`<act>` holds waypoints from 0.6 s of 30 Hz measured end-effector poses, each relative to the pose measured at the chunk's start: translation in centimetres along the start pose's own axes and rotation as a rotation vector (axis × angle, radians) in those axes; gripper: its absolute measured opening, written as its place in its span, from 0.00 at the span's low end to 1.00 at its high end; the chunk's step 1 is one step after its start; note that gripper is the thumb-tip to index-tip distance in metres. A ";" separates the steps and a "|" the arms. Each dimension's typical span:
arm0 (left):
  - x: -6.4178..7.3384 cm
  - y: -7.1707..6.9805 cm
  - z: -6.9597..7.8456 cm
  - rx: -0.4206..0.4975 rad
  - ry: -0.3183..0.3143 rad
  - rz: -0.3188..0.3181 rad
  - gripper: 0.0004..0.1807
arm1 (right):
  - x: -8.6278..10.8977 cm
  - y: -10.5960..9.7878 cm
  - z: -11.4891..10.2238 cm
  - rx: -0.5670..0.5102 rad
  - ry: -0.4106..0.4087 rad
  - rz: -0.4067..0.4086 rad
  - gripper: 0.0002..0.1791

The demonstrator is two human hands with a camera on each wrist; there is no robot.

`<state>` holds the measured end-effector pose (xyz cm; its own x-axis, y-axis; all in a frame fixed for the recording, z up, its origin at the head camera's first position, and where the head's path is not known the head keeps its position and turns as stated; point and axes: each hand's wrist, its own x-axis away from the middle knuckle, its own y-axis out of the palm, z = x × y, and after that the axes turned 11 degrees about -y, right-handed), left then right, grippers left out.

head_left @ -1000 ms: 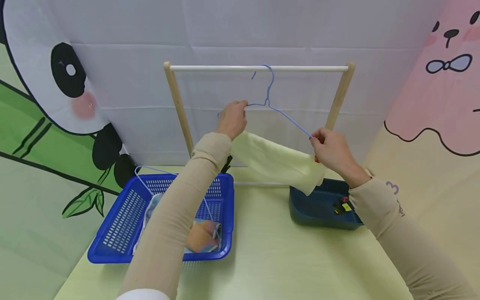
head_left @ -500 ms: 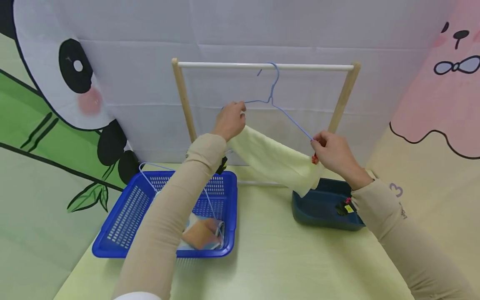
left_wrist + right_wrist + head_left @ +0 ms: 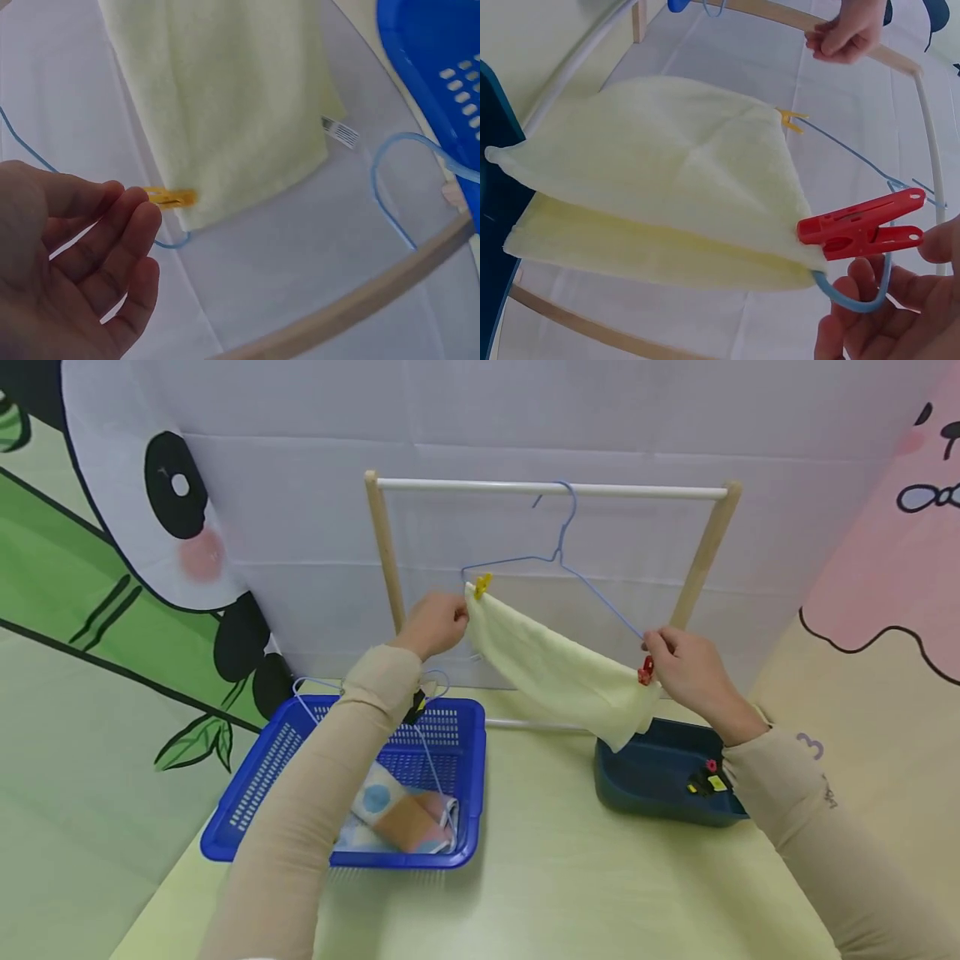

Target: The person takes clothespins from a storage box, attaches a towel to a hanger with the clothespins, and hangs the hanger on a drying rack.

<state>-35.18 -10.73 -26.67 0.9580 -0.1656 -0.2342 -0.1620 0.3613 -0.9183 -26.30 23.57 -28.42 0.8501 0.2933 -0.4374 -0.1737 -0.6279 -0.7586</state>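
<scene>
A blue wire hanger [image 3: 517, 560] hooks over the white bar [image 3: 465, 487] of a small wooden rack. From its lower part hangs a folded pale yellow towel [image 3: 562, 664], tilted down to the right. A yellow clothespin [image 3: 482, 585] clips the towel's left corner; a red clothespin [image 3: 862, 225] clips the right one. My right hand [image 3: 690, 677] holds the hanger's right end, fingers around the bent wire in the right wrist view. My left hand [image 3: 435, 625], fingers loosely bent, is beside the towel's left corner, apart from the yellow clothespin and holding nothing.
A blue basket [image 3: 480, 777] at left holds a patterned cloth [image 3: 405, 818] and more hangers, partly behind my left forearm. A dark teal bin [image 3: 637, 797] with several clothespins [image 3: 708, 781] stands at right, below the towel.
My left hand has let go at the hanger's left side and moved down and left, uncovering the yellow clothespin. The right hand keeps its hold. The head view has shifted slightly.
</scene>
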 end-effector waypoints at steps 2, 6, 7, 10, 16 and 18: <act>0.4 0.2 -0.7 -0.003 0.001 -0.015 0.13 | 0.2 -0.2 0.3 0.003 0.012 0.000 0.28; 1.1 0.7 -2.1 0.006 -0.002 -0.024 0.13 | 0.7 -0.5 1.0 0.012 0.039 0.002 0.28; 1.2 0.8 -2.5 0.002 -0.007 -0.027 0.13 | 0.8 -0.6 1.2 0.014 0.039 0.005 0.28; 1.7 1.1 -3.4 0.002 -0.028 -0.059 0.14 | 1.1 -0.7 1.8 0.024 0.043 0.013 0.26; 2.6 2.2 -5.2 -0.003 -0.062 -0.152 0.17 | 1.8 -0.9 3.1 0.058 0.065 0.020 0.25; 2.9 2.6 -5.8 -0.006 -0.062 -0.178 0.18 | 2.1 -1.0 3.4 0.062 0.068 0.013 0.25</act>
<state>-34.18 -15.59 -31.60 0.9844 -0.1694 -0.0480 0.0100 0.3263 -0.9452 -26.05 27.28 -30.25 0.8789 0.2349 -0.4152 -0.2133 -0.5851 -0.7824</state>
